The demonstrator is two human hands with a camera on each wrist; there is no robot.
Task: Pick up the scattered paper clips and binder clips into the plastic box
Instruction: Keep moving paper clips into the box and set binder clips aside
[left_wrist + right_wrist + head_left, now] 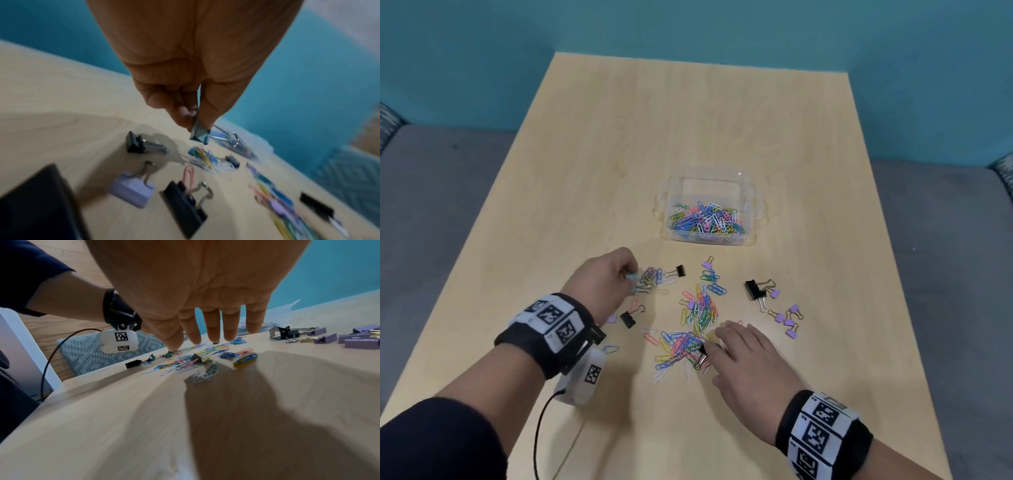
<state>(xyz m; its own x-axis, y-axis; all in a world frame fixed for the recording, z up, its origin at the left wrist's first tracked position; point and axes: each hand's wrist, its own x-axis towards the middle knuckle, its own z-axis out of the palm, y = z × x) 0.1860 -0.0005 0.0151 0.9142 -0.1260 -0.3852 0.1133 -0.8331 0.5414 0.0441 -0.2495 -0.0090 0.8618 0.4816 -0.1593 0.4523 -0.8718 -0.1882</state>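
Note:
A clear plastic box (751, 205) holding many coloured paper clips stands past the scatter. My left hand (607, 279) pinches a teal binder clip (200, 133) between thumb and fingertips, just above a small heap of paper clips (652, 279). Straight and spread, the fingers of my right hand (743, 356) hover over the near pile of paper clips (681, 346), beside a black binder clip (702, 350). More paper clips (702, 308) lie in the middle. Black binder clips (751, 289) and purple binder clips (787, 322) lie to the right.
The light wooden table (688, 120) is bare beyond the box. A black binder clip (629, 318) and a purple one (611, 319) lie near my left wrist. A cable (539, 431) trails from the left wrist camera. Grey seating flanks the table.

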